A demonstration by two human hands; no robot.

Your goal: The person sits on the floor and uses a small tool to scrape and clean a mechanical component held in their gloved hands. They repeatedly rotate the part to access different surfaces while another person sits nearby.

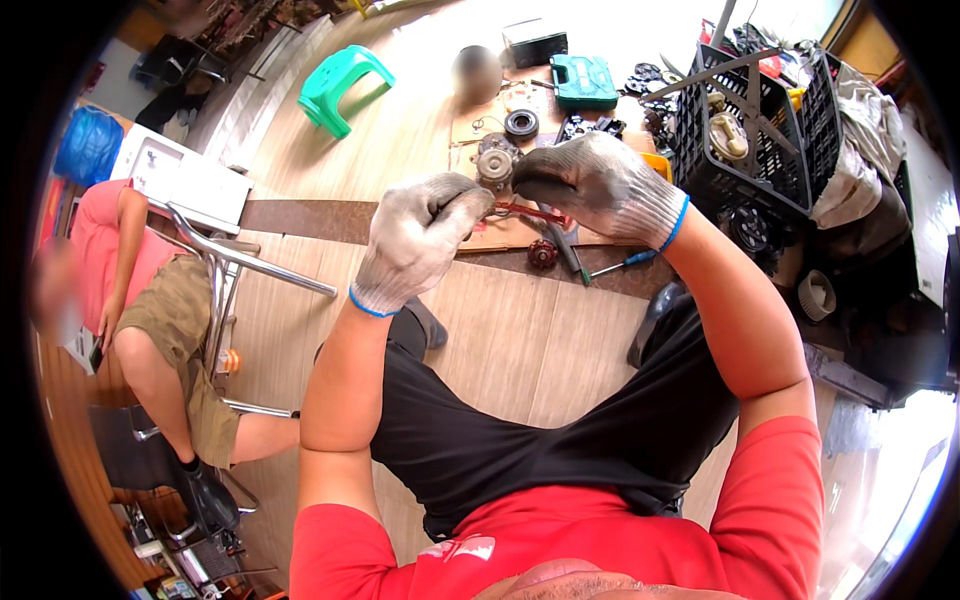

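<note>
My left hand (418, 240) and my right hand (612, 190) wear off-white knit gloves with blue cuffs, darkly stained on the right. They are raised close together, fingers pinched; what is in them is hidden or too small to name. A thin red piece (532, 211) shows between and below the fingertips; whether it is held or lies beyond, I cannot tell. Past the hands, a round metal motor-like part (495, 165) and a black ring-shaped part (521, 124) rest on cardboard (488, 239). Nearer lie a dark red round part (542, 254) and a screwdriver (636, 258) with a blue handle.
A teal tool case (585, 82) stands beyond the parts. Black crates (745, 140) piled with metal pieces stand at the right. A green plastic stool (343, 88) is at the far left. Another person (150, 290) sits at the left on a metal-framed chair (250, 262).
</note>
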